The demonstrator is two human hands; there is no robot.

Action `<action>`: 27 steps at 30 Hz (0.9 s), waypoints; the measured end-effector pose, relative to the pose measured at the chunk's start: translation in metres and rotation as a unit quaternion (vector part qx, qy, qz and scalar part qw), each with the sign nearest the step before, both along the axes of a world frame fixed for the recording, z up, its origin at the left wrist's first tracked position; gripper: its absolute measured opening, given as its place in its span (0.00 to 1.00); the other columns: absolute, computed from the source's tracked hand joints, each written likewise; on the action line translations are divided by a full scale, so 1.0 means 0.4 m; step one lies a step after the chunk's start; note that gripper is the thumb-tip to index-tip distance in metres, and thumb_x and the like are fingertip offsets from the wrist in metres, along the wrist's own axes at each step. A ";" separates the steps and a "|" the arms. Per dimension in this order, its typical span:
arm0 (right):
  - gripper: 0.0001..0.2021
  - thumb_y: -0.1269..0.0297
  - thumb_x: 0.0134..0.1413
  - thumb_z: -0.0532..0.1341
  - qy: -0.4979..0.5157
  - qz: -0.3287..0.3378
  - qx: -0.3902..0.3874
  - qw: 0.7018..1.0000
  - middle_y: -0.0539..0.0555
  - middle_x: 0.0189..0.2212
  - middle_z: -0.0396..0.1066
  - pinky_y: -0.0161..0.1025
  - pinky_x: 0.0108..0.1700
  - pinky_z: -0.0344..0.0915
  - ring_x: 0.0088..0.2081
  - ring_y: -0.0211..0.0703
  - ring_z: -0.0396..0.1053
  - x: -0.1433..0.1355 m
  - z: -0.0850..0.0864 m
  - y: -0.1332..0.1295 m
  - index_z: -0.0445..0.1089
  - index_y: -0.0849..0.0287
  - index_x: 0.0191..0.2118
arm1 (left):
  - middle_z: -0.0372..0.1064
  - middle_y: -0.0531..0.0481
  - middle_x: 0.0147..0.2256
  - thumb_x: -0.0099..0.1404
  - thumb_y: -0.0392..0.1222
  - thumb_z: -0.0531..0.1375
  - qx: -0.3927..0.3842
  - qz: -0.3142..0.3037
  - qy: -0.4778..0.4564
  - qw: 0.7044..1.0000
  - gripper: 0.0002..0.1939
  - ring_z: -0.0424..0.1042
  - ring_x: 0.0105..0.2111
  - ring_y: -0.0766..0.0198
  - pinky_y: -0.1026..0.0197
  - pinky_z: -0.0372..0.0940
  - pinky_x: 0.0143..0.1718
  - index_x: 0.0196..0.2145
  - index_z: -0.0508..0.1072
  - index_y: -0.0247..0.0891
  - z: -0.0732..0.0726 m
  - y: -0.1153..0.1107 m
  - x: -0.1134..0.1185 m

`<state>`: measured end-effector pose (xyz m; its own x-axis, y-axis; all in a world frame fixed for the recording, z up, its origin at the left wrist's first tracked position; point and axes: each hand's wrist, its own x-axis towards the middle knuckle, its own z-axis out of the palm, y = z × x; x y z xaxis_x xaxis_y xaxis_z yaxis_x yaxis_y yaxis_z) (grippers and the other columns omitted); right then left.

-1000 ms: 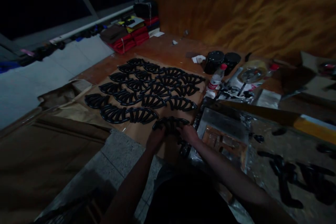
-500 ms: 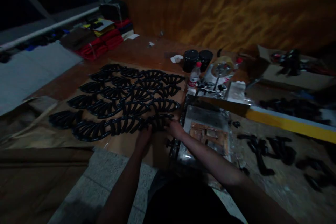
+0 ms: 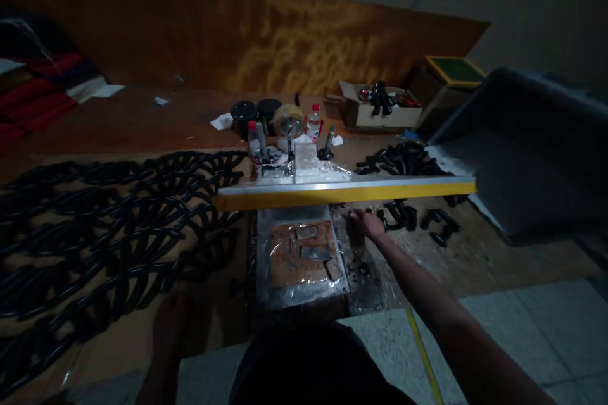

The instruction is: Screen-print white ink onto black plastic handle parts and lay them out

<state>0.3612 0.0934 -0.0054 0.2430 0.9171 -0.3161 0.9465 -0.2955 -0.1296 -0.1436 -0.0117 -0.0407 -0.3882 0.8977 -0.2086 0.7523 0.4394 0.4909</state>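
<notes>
Rows of curved black pieces (image 3: 137, 231) lie overlapping on brown cardboard at the left. My left hand (image 3: 171, 316) is low beside the nearest row, dark and blurred, so its fingers cannot be made out. My right hand (image 3: 365, 223) reaches over the board right of a flat metal plate (image 3: 272, 288), next to a few loose black pieces (image 3: 401, 215); its fingers are drawn together, and anything in them is too small to name. A yellow-edged bar (image 3: 346, 193) spans above the plate's far end.
Behind the bar stand bottles (image 3: 313, 123), black jars (image 3: 243, 115) and a tape roll (image 3: 289, 120). An open cardboard box (image 3: 387, 116) is at the back. A large grey bin (image 3: 536, 164) leans at the right, beside a black heap (image 3: 403, 157).
The view has swung right. My right hand has left the black rows and moved across the metal plate to its right side. My left hand remains near the rows.
</notes>
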 end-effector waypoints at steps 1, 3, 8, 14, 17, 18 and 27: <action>0.20 0.59 0.70 0.48 0.006 -0.006 -0.009 1.000 0.67 0.44 0.76 0.40 0.46 0.66 0.48 0.51 0.75 0.010 -0.015 -0.003 0.71 0.63 0.54 | 0.70 0.46 0.24 0.63 0.52 0.49 -0.003 0.028 -0.012 1.000 0.16 0.72 0.29 0.51 0.56 0.64 0.29 0.29 0.71 0.41 0.029 0.010 0.026; 0.22 0.54 0.70 0.49 0.012 -0.018 -0.017 1.000 0.69 0.44 0.76 0.39 0.46 0.66 0.48 0.52 0.75 0.014 -0.035 -0.013 0.71 0.67 0.51 | 0.70 0.48 0.25 0.63 0.54 0.49 0.003 0.067 -0.053 0.996 0.17 0.71 0.29 0.55 0.58 0.63 0.29 0.30 0.70 0.41 0.087 0.034 0.084; 0.20 0.60 0.65 0.56 0.005 -0.077 0.072 0.994 0.70 0.45 0.73 0.41 0.44 0.66 0.47 0.54 0.74 0.016 -0.013 -0.059 0.63 0.70 0.56 | 0.64 0.54 0.21 0.62 0.52 0.53 0.106 0.070 -0.157 0.979 0.15 0.65 0.25 0.63 0.64 0.60 0.26 0.27 0.68 0.40 0.212 0.091 0.235; 0.18 0.72 0.65 0.50 0.205 0.225 0.131 0.943 0.60 0.49 0.74 0.40 0.51 0.65 0.49 0.47 0.72 -0.130 0.036 -0.115 0.69 0.61 0.55 | 0.59 0.59 0.16 0.64 0.51 0.55 0.250 0.038 -0.347 0.903 0.13 0.57 0.16 0.70 0.69 0.53 0.17 0.35 0.69 0.38 0.400 0.166 0.385; 0.22 0.75 0.62 0.51 0.181 0.330 0.131 0.917 0.58 0.55 0.69 0.40 0.51 0.64 0.52 0.46 0.69 -0.228 0.035 -0.139 0.70 0.53 0.57 | 0.59 0.58 0.16 0.66 0.53 0.55 0.346 -0.026 -0.381 0.857 0.15 0.57 0.15 0.72 0.70 0.53 0.18 0.33 0.69 0.37 0.489 0.203 0.436; 0.22 0.75 0.63 0.52 0.156 0.341 0.130 0.918 0.58 0.55 0.68 0.40 0.51 0.65 0.52 0.47 0.68 -0.250 0.033 -0.143 0.70 0.52 0.58 | 0.58 0.58 0.16 0.67 0.53 0.54 0.359 -0.040 -0.385 0.849 0.16 0.57 0.15 0.71 0.69 0.53 0.18 0.31 0.69 0.37 0.509 0.213 0.448; 0.11 0.69 0.63 0.57 0.179 0.280 0.136 0.933 0.55 0.40 0.76 0.34 0.50 0.67 0.46 0.40 0.71 -0.234 0.059 -0.138 0.78 0.59 0.42 | 0.72 0.49 0.27 0.67 0.60 0.51 0.321 -0.067 -0.374 0.868 0.25 0.71 0.28 0.63 0.64 0.66 0.30 0.36 0.75 0.35 0.443 0.163 0.415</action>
<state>0.2678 0.0382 0.0182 -0.3754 0.9266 -0.0216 0.8238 0.3229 -0.4659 0.0225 0.0537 0.1365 -0.2429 0.9488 0.2021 0.1415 -0.1715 0.9750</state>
